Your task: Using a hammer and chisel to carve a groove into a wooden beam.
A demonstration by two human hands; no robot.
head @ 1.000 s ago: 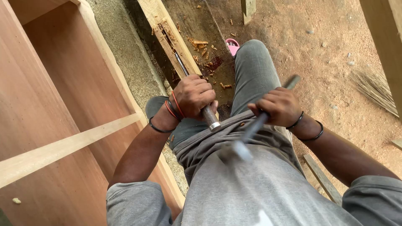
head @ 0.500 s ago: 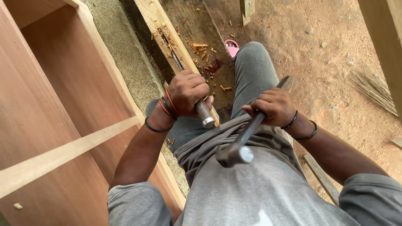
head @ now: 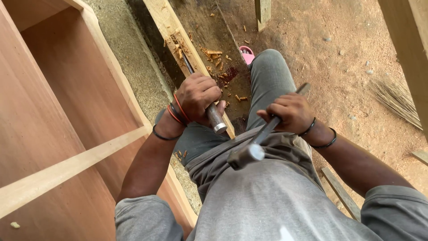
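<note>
My left hand (head: 199, 96) is closed around a steel chisel (head: 216, 120), whose blade tip rests in a notch cut in a long pale wooden plank (head: 166, 21). My right hand (head: 288, 111) grips the handle of a metal hammer (head: 246, 153), with its head drawn back close to my belly, a short way behind the chisel's butt end. Black and orange bands circle my left wrist, black ones my right. Wood chips (head: 214, 56) lie scattered around the notch.
A brown wooden cabinet frame (head: 67, 111) with a pale crossbar fills the left. My grey-trousered knee (head: 267, 71) and a pink sandal (head: 246, 53) sit by the plank. Sandy ground, a straw broom (head: 397, 98) and timber pieces (head: 341, 193) lie to the right.
The hammer head has dropped lower and closer to my body, then shifted toward the chisel's butt. My left hand has kept the chisel on the plank with little movement.
</note>
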